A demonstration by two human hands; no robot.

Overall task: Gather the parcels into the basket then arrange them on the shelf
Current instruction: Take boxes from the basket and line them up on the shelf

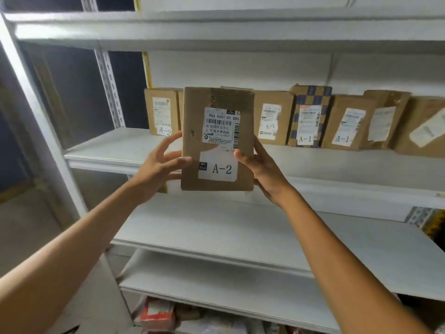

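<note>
I hold a flat brown cardboard parcel (192, 145) upright in front of the shelf, its white "A-2" label facing me. My left hand (161, 162) grips its left edge, thumb on the front and fingers behind. My right hand (260, 167) grips the right edge, thumb pressed beside the label. Behind it, on the white shelf board (115, 145), a row of several brown parcels leans against the back wall: one marked A-2 (162, 112) at the left, others marked A-1 (305, 116) to the right. No basket is in view.
White metal shelving has a board above (168, 32) and two lower boards (216, 232). A grey upright post (36, 112) stands at the left. Red-and-white packages (156, 314) lie under the lowest board. The shelf's front strip before the parcel row is bare.
</note>
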